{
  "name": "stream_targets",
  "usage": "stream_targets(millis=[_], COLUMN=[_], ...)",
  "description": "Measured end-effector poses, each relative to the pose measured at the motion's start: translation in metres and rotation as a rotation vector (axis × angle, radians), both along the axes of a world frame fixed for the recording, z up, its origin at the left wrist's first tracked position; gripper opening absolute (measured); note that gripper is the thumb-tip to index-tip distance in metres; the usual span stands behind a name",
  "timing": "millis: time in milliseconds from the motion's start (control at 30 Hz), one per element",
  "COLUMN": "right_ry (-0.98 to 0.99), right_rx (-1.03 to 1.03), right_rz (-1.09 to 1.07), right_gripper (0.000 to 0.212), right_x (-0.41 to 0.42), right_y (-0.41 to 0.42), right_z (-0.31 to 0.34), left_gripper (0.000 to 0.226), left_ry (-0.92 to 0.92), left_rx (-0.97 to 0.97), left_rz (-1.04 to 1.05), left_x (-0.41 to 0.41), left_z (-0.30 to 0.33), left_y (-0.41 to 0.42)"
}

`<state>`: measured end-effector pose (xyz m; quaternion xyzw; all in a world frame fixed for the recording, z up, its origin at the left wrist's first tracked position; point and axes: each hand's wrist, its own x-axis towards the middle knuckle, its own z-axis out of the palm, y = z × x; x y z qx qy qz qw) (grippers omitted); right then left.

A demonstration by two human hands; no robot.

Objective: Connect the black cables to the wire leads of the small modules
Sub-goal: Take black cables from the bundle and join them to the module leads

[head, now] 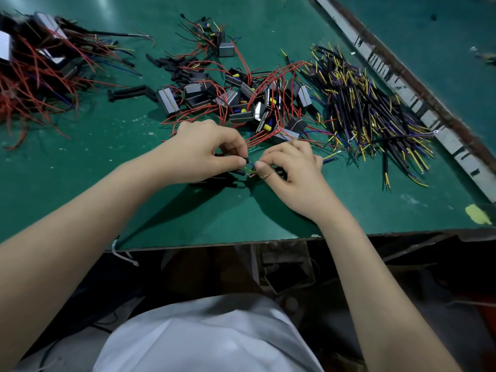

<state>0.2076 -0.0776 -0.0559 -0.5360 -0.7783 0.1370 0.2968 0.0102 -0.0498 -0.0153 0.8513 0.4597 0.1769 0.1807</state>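
Surface: green work mat (pixel 80 162) covers the bench, and its near edge runs across just under both forearms.
Left hand: left hand (pixel 204 151) pinches the end of a black cable (pixel 244 160) between thumb and forefinger, low over the mat.
Right hand: right hand (pixel 291 167) has its fingers curled and pinches thin wire leads (pixel 252 171) at the cable's tip; the two hands nearly touch.
Ahead of the hands: heap of small modules (pixel 241 103) with tangled red leads lies just beyond the knuckles.
Right side: pile of black cables (pixel 370 111) with yellow and blue ends spreads up to a grey edge strip (pixel 418 103) running diagonally.
Far left: second heap of wired modules (pixel 40 71) lies well apart from the hands.
Open room: bare mat lies left of the left forearm and right of the right wrist, by a yellow scrap (pixel 477 214).
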Motion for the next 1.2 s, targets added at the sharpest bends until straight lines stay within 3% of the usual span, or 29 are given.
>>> stream_targets(millis=[400, 767, 1033, 1200], right_ry=[-0.041, -0.306, -0.076, 0.075], right_rx=[0.061, 0.360, 0.345, 0.343], right_rz=[0.070, -0.087, -0.043, 0.006], right_gripper=[0.014, 0.011, 0.014, 0.016], right_x=[-0.001, -0.006, -0.004, -0.003], right_y=[0.001, 0.000, 0.001, 0.002], right_z=[-0.002, -0.005, -0.001, -0.001], left_gripper=[0.007, 0.016, 0.021, 0.045], left_ry=[0.047, 0.075, 0.024, 0.057], left_rx=[0.023, 0.516, 0.299, 0.140], left_rz=[-0.117, -0.126, -0.122, -0.039], left_x=[0.005, 0.011, 0.016, 0.002], left_z=[0.007, -0.001, 0.004, 0.007], left_y=[0.005, 0.000, 0.005, 0.007])
